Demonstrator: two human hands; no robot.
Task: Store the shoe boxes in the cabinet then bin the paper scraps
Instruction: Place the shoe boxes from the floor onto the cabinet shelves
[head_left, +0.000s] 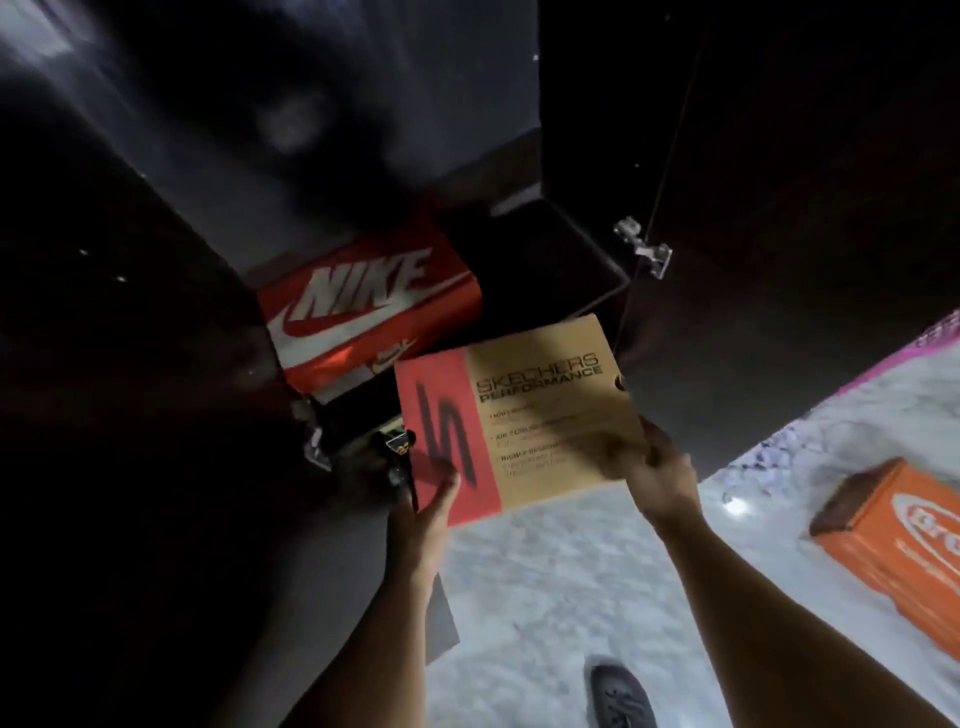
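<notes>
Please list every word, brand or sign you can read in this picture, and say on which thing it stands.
"NIKE", with a swoosh: red shoe box in the cabinet.
"SKECHERS PERFORMANCE", with a large "S": brown-and-red box held by the left hand and right hand.
Small bullet lines below: too blurred.
Orange box: cut off, unreadable.

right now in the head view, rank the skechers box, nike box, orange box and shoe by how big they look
1. Skechers box, though nearest the camera
2. Nike box, partly hidden
3. Orange box, cut off by the frame edge, so unsure against Nike
4. Shoe

Tan-red Skechers box (519, 415) tilted before cabinet; red Nike box (363, 306) inside.
</notes>
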